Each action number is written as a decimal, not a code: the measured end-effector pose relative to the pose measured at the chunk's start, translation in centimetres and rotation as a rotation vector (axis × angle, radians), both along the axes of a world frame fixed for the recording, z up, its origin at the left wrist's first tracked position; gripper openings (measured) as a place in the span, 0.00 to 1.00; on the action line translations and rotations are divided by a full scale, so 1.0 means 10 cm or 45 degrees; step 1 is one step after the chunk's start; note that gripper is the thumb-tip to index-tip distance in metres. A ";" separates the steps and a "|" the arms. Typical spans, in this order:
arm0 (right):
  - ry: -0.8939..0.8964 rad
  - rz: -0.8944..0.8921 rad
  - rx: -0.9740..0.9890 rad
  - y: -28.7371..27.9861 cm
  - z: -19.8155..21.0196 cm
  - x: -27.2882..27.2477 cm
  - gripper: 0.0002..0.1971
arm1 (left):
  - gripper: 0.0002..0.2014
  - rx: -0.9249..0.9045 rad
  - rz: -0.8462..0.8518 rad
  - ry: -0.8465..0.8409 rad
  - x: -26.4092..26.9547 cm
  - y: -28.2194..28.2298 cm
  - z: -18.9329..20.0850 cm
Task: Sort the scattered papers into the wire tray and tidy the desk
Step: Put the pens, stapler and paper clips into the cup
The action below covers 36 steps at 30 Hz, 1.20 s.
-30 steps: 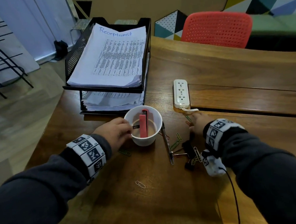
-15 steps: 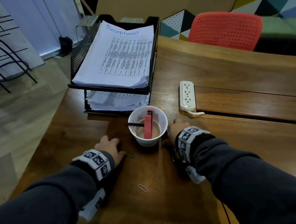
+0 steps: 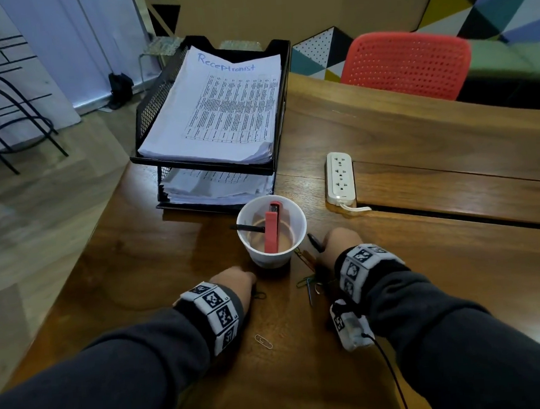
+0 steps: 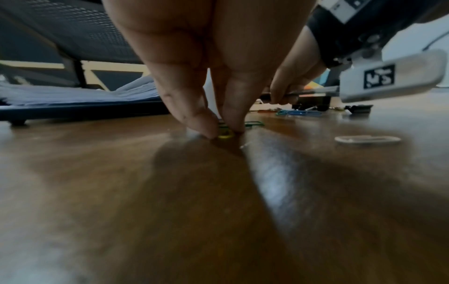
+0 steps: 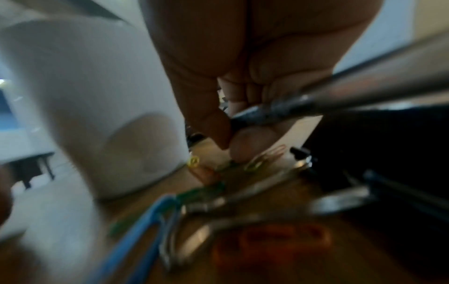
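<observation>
Papers (image 3: 220, 112), white printed sheets, stacked in black two-tier wire mesh tray (image 3: 150, 110); desk-tidying step: left hand (image 3: 235, 280) pinches green paperclip (image 4: 224, 132), right hand (image 3: 338, 244) grips dark slim pen (image 5: 340, 96); next, likely both into white plastic cup (image 3: 272, 229).
</observation>
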State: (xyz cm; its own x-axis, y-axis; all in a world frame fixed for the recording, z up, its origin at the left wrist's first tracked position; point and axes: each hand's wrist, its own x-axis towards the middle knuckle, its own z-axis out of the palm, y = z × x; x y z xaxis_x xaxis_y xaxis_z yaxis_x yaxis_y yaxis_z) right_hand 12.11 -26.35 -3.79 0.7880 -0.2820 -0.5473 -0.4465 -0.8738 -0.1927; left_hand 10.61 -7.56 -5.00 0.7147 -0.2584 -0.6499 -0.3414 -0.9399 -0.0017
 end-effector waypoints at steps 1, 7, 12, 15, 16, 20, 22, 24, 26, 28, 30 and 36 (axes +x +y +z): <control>-0.069 -0.088 0.054 -0.05 0.07 -0.02 0.14 | 0.18 0.014 -0.015 0.023 0.00 -0.01 0.01; -0.921 -0.591 0.756 -0.08 0.66 -0.19 0.07 | 0.19 0.080 -0.112 0.027 -0.02 -0.10 0.11; -1.041 -0.454 0.769 0.28 0.74 -0.16 0.07 | 0.22 0.148 -0.183 0.048 0.05 -0.18 0.17; -0.905 -0.361 0.649 0.32 0.59 -0.14 0.13 | 0.21 0.129 -0.140 0.084 0.05 -0.15 0.14; -0.853 -0.346 0.639 0.30 0.55 -0.14 0.17 | 0.20 0.115 -0.134 0.080 0.05 -0.13 0.14; -0.586 -0.364 0.453 -0.06 0.39 -0.21 0.29 | 0.19 0.067 -0.134 0.025 0.06 0.00 0.12; -0.280 -0.250 0.148 -0.27 0.29 -0.31 0.34 | 0.18 0.076 -0.088 0.028 0.07 0.05 0.17; 0.087 -0.098 -0.034 -0.38 0.16 -0.47 0.44 | 0.16 -0.008 -0.008 -0.037 0.05 0.09 0.31; 0.263 -0.020 -0.048 -0.39 0.05 -0.62 0.51 | 0.14 -0.195 0.051 -0.098 0.01 0.13 0.51; 0.233 -0.002 -0.043 -0.35 -0.04 -0.73 0.48 | 0.13 -0.415 0.079 -0.122 -0.03 0.16 0.81; 0.124 -0.021 -0.035 -0.29 -0.13 -0.77 0.38 | 0.12 -0.604 0.103 -0.224 -0.02 0.14 1.07; 0.019 -0.060 0.008 -0.23 -0.13 -0.69 0.26 | 0.13 -0.551 -0.023 -0.578 0.37 -0.15 1.11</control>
